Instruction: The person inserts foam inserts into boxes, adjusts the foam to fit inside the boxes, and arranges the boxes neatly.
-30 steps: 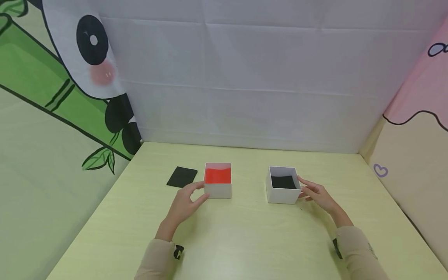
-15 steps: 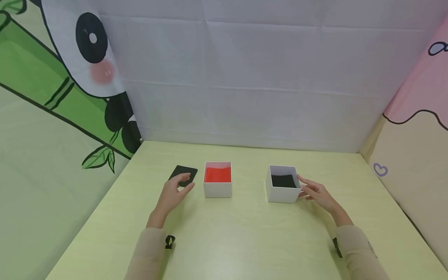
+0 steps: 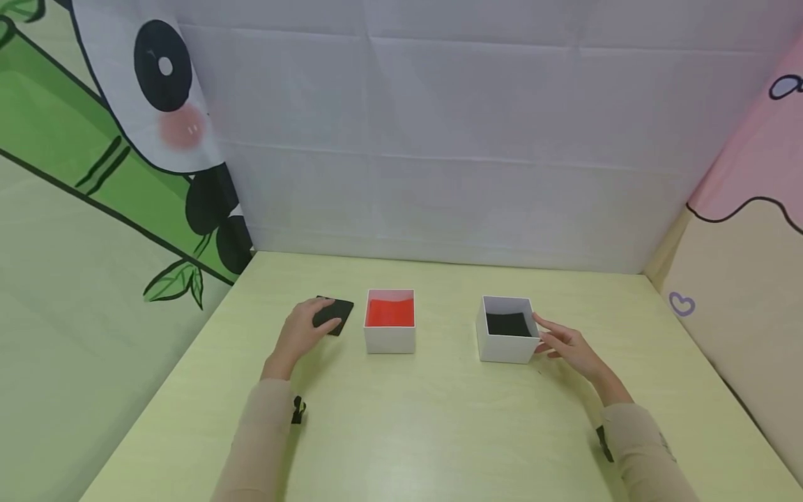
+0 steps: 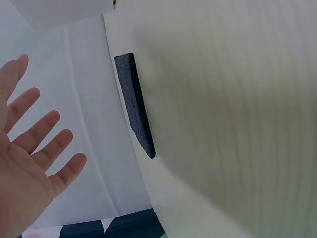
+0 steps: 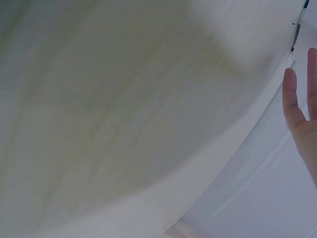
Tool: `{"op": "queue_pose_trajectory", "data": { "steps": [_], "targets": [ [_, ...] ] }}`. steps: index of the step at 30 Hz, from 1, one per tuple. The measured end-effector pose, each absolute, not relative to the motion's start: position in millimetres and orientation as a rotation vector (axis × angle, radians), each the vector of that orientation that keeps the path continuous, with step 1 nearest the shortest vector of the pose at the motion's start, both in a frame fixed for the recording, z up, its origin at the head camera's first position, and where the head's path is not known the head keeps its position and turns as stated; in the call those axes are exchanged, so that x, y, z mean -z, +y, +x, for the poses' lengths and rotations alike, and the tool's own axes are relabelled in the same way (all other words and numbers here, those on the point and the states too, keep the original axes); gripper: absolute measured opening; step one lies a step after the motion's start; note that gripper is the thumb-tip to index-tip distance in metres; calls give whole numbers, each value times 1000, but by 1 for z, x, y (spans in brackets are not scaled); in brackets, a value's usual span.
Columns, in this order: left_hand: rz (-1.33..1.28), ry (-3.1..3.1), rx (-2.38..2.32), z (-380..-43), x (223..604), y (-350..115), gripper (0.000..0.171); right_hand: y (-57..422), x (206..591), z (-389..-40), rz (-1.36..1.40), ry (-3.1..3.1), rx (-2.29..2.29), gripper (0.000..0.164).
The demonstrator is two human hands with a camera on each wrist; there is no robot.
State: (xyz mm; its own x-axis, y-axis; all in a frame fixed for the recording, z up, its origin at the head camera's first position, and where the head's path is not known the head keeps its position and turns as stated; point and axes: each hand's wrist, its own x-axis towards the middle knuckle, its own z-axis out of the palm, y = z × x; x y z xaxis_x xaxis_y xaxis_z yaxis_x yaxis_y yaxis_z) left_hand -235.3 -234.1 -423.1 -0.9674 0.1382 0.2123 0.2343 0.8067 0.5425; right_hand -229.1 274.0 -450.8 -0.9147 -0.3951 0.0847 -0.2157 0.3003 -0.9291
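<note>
My left hand (image 3: 302, 330) hovers over a thin black square pad (image 3: 337, 312), its fingers and thumb apart above it. In the left wrist view the pad (image 4: 134, 106) lies on the table as a flat slab, and the fingers (image 4: 44, 131) are spread with nothing between them. Just right of the pad stands a white box (image 3: 390, 341) with a red piece (image 3: 391, 314) inside. A second white box (image 3: 505, 350), farther right, holds a black piece (image 3: 508, 324). My right hand (image 3: 572, 348) has its fingertips right at that box's right wall, fingers relaxed.
The light wooden table (image 3: 414, 432) carries both boxes, with a gap between them. A pale cloth backdrop (image 3: 439, 153) rises behind the table's far edge. Printed curtains hang at the left (image 3: 81, 293) and the right (image 3: 740, 300).
My left hand has moved left and away from the red piece's box to over the black pad, now partly covering it. The right hand and both boxes have stayed in place.
</note>
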Motion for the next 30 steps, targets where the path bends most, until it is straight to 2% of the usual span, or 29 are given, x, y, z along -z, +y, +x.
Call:
{"op": "queue_pose_trajectory", "data": {
  "steps": [11, 24, 30],
  "targets": [
    [-385, -2933, 653, -257, 426, -252, 67, 269, 448, -220, -541, 2406, 1668, 43],
    [-374, -3177, 612, -285, 435, -260, 73, 268, 445, -217, -565, 2395, 1686, 42],
    [-321, -3297, 581, -288, 441, -258, 69, 268, 446, -218, -555, 2398, 1672, 42]
  ]
}}
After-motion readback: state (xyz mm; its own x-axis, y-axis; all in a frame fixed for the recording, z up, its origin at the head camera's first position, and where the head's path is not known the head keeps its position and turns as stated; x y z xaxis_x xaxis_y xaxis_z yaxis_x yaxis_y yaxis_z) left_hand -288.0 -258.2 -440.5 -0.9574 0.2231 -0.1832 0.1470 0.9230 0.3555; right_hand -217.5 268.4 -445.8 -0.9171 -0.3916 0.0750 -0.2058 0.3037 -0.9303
